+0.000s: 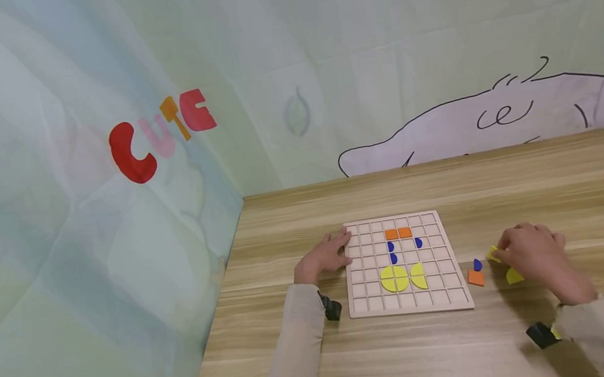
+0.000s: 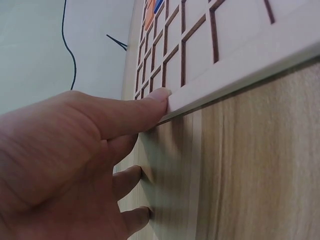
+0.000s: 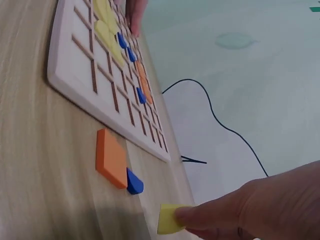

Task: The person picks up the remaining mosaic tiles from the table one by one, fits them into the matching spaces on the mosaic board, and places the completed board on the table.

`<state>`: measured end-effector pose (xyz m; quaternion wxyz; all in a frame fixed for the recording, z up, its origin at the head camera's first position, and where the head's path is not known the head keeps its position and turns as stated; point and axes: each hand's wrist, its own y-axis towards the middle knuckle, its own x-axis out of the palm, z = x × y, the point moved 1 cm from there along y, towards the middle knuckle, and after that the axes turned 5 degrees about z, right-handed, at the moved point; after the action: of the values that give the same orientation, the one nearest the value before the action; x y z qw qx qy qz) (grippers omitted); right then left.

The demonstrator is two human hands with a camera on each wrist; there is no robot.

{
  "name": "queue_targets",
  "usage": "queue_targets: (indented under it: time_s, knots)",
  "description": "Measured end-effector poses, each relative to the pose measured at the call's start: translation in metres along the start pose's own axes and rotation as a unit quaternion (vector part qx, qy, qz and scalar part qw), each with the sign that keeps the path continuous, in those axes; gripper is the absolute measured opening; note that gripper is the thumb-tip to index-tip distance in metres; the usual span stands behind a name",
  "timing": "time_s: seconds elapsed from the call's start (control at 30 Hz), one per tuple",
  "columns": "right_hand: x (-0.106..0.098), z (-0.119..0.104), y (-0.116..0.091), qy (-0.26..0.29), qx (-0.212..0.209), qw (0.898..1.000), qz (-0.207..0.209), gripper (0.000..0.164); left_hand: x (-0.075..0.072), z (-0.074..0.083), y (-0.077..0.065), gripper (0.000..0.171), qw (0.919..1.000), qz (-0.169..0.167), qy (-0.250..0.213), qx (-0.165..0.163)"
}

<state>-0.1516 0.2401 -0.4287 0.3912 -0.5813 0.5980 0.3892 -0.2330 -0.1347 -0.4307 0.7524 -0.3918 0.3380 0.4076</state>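
A pale square grid board [image 1: 361, 305] lies on the table. My left hand [image 1: 329, 254] rests at its left edge, fingers spread and thumb touching the rim; the left wrist view shows the thumb [image 2: 135, 114] laid on that edge. To the right of the board, my right hand [image 1: 535, 253] pinches a yellow quarter-circle piece [image 3: 169, 218] between thumb and fingers. On the board sit orange squares [image 1: 405, 232], small blue half-circles [image 1: 418, 242] and yellow quarter-circles [image 1: 387, 272], several forming a full circle with a half-circle to its right.
Beside the board's right edge lie a loose orange square [image 1: 476, 278] and a blue half-circle [image 1: 477, 264]. Another yellow piece [image 1: 513, 276] lies under the right hand's side. A printed cloth backdrop [image 1: 292, 65] hangs behind and left of the wooden table [image 1: 282, 213].
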Motion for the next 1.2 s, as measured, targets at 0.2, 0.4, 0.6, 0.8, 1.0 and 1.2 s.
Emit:
queue_targets:
  time_s: [0.2,0.4,0.6,0.8,1.0,1.2]
  knots:
    - [0.002,-0.011,0.005,0.024,-0.026,0.999,0.030,0.020,0.000,0.000,0.000,0.064,1.0000,-0.001,-0.003,0.001]
    - [0.006,-0.021,0.009,0.046,-0.064,0.996,0.042,0.018,0.000,0.000,-0.001,0.064,1.0000,0.001,-0.006,0.000]
    - [0.012,-0.033,0.010,0.066,-0.088,0.992,0.057,0.015,0.000,0.000,-0.001,0.064,1.0000,0.000,-0.007,-0.001]
    - [0.022,-0.044,0.012,0.078,-0.094,0.992,0.041,0.014,-0.001,0.001,-0.002,0.064,1.0000,0.000,-0.005,-0.003]
    - [0.033,-0.055,0.012,0.087,-0.109,0.990,0.029,0.015,-0.001,0.001,-0.002,0.064,1.0000,0.002,0.000,-0.001]
    - [0.039,-0.065,0.011,0.085,-0.116,0.990,0.012,0.016,-0.001,0.001,-0.001,0.064,1.0000,0.001,0.003,0.002]
